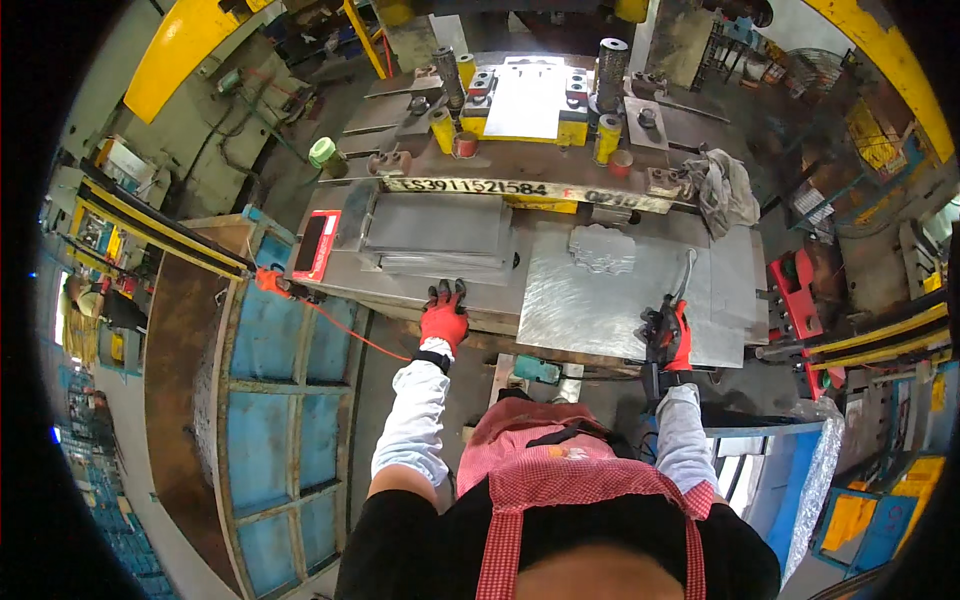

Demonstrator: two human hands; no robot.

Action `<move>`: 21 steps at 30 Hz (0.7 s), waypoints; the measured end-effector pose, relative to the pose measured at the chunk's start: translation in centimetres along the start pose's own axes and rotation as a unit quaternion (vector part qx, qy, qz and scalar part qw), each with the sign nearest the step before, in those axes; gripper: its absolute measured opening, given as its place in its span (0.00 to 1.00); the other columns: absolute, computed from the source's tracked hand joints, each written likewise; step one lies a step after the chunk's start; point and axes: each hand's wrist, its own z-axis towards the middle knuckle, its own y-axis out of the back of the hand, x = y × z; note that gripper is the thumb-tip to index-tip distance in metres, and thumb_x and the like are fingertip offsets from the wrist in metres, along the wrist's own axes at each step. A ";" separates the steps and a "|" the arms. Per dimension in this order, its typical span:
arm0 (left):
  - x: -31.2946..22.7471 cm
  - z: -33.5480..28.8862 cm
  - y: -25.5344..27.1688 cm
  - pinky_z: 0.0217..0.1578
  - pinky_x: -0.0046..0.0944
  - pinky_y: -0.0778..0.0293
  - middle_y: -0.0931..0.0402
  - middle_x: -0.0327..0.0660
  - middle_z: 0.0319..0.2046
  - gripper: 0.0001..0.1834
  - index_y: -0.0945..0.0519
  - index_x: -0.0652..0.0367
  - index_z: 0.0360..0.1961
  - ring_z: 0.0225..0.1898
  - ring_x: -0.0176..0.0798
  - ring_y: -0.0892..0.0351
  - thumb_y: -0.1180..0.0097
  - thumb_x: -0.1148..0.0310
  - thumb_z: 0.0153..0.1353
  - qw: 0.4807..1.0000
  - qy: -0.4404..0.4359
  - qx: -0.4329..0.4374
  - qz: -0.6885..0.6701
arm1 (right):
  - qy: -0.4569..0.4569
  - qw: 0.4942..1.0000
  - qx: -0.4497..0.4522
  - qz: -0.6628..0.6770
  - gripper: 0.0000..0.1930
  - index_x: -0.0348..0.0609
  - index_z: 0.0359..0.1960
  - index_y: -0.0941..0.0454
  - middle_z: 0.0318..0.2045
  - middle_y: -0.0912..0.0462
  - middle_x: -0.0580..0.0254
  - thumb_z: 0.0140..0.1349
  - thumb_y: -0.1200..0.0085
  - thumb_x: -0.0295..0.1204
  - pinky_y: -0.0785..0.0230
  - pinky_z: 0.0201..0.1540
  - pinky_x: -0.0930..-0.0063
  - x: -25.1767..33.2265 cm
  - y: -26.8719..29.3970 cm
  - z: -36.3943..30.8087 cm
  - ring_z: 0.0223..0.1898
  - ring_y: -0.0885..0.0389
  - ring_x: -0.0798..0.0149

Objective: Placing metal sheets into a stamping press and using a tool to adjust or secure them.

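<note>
The pile of flat grey sheets (pixel 438 228) sits on the counter (pixel 350 278), in front of the big machine (pixel 540 165) and on its left side. The left hand (pixel 445 318) wears a red glove and is at the pile's front edge. Its fingers are spread and hold nothing, and I can't tell if the tips touch the sheets. The right hand (pixel 668 338) is over the front of a big shiny plate (pixel 600 310), and its fingers look curled around a thin bent tool (pixel 688 272).

The work looks part way done to me. A bright sheet (pixel 523 105) lies in the machine, bumpy-edged pieces (pixel 602 248) lie on the shiny plate, and a lot of flat sheets are left.

Now I count: one pile, with too many sheets to tell apart, one bright sheet, one shiny plate and one tool. The bumpy pieces make one small heap, but I can't tell how many. Farther out are one grey cloth (pixel 725 190), one green-topped bottle (pixel 323 153) and two red round caps (pixel 465 145)
</note>
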 end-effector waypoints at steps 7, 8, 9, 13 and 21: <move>-0.4 0.0 0.8 0.54 0.50 0.40 0.44 0.43 0.60 0.25 0.32 0.40 0.53 0.60 0.55 0.45 0.48 0.60 0.50 0.999 0.022 0.026 -0.015 | -0.008 0.999 0.030 0.012 0.16 0.52 0.44 0.33 0.35 0.24 0.54 0.61 0.56 0.46 0.27 0.27 0.61 0.1 0.7 0.3 0.32 0.23 0.59; 0.1 0.0 0.3 0.54 0.50 0.40 0.44 0.43 0.60 0.25 0.32 0.40 0.53 0.60 0.55 0.45 0.48 0.60 0.50 1.000 0.009 0.004 -0.004 | -0.008 0.999 0.038 0.017 0.16 0.52 0.44 0.33 0.35 0.24 0.53 0.61 0.56 0.46 0.27 0.27 0.61 0.0 0.6 0.4 0.31 0.24 0.59; 0.6 0.0 -0.2 0.54 0.50 0.40 0.44 0.43 0.60 0.25 0.32 0.40 0.53 0.60 0.55 0.45 0.48 0.60 0.49 1.000 -0.004 -0.018 0.007 | -0.006 0.999 0.029 0.012 0.16 0.52 0.43 0.33 0.34 0.24 0.53 0.61 0.56 0.46 0.28 0.27 0.62 -0.2 0.5 0.5 0.30 0.24 0.60; 0.5 0.2 -0.3 0.54 0.50 0.40 0.46 0.43 0.61 0.26 0.32 0.40 0.53 0.60 0.54 0.45 0.48 0.60 0.49 1.000 -0.002 -0.003 0.008 | -0.009 0.999 0.024 0.033 0.12 0.53 0.42 0.33 0.31 0.24 0.56 0.59 0.52 0.40 0.28 0.25 0.61 -0.2 0.6 0.4 0.28 0.24 0.61; 0.9 0.4 -0.5 0.54 0.49 0.40 0.41 0.42 0.57 0.27 0.32 0.43 0.53 0.58 0.54 0.42 0.47 0.58 0.48 1.000 0.007 0.016 -0.001 | -0.018 0.997 0.030 0.063 0.13 0.54 0.44 0.33 0.29 0.24 0.56 0.58 0.50 0.37 0.28 0.24 0.61 -0.3 0.8 0.4 0.26 0.25 0.60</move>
